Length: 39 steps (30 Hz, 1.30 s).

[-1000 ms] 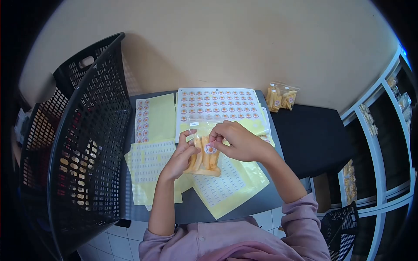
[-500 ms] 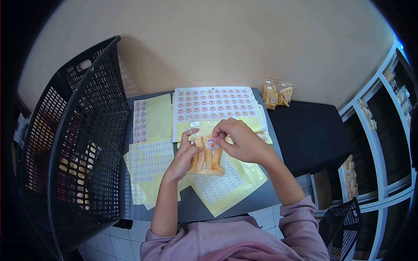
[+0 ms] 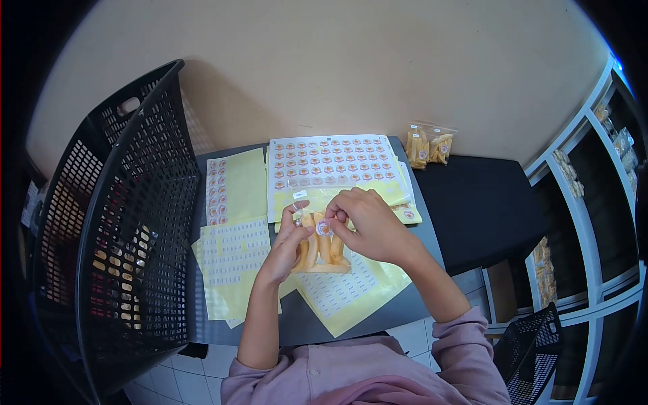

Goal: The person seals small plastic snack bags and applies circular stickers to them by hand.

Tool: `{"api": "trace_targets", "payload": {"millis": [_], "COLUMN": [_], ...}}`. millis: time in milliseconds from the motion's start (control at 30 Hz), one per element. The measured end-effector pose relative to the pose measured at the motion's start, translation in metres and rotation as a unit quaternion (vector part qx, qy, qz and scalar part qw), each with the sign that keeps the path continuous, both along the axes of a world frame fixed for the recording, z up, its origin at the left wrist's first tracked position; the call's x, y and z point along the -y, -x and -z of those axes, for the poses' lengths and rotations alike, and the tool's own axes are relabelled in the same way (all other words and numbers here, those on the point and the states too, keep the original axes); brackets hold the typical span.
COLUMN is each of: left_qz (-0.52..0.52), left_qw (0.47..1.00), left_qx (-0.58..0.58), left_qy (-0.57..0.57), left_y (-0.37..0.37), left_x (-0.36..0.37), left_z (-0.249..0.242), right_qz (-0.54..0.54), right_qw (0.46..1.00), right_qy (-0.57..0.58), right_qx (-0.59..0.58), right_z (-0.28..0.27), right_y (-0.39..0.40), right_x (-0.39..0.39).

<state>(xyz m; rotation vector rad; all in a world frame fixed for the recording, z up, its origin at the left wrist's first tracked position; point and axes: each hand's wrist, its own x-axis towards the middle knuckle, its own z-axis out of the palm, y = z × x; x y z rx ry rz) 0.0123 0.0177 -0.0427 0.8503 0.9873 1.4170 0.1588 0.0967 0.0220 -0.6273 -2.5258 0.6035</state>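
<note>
A clear bag of pale yellow snack sticks is held over the table, with a small white label near its top. My left hand grips the bag's left side between thumb and fingers. A round logo sticker lies against the front of the bag, and my right hand pinches its right edge. Behind the bag is a sheet of round logo stickers. Sheets of small labels lie to the left and another label sheet lies below the bag.
A tall black perforated basket stands at the left. Filled snack bags lean against the wall on a black surface. White-framed shelves with bagged goods are at the right, above a smaller black basket.
The round sticker and my right hand have shifted slightly left and down against the bag. My left hand keeps its grip.
</note>
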Motion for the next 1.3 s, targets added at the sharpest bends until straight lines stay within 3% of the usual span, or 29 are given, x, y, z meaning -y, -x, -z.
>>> {"api": "trace_targets", "payload": {"millis": [767, 867, 933, 1000, 1067, 1100, 1133, 1300], "left_qz": [0.005, -0.015, -0.047, -0.041, -0.037, -0.031, -0.025, -0.041], "left_qw": [0.995, 0.990, 0.988, 0.986, 0.984, 0.985, 0.986, 0.989], "left_qx": [-0.082, -0.113, -0.118, -0.130, -0.142, -0.145, -0.148, -0.107], "left_qy": [-0.048, -0.077, -0.091, -0.094, -0.097, -0.087, -0.077, -0.096], "left_y": [-0.007, -0.009, -0.009, -0.009, -0.009, -0.010, -0.011, -0.015], "left_x": [-0.008, -0.009, -0.010, -0.009, -0.009, -0.009, -0.010, -0.012], "left_z": [0.000, 0.000, 0.002, -0.001, -0.002, -0.002, -0.002, 0.002], "right_qz": [0.065, 0.105, 0.193, 0.204, 0.162, 0.124, 0.125, 0.077], "right_qw": [0.995, 0.993, 0.953, 0.953, 0.874, 0.857, 0.857, 0.756], "right_qy": [-0.072, -0.052, -0.100, -0.036, 0.282, 0.354, 0.353, 0.500], "right_qx": [-0.003, -0.035, -0.211, -0.223, -0.360, -0.353, -0.354, -0.415], "right_z": [0.008, 0.011, 0.021, 0.037, 0.055, 0.061, 0.064, 0.060], "right_y": [0.002, 0.005, 0.007, 0.009, 0.012, 0.010, 0.010, 0.007], "right_x": [0.007, 0.009, 0.006, 0.004, 0.001, -0.002, -0.002, 0.001]}}
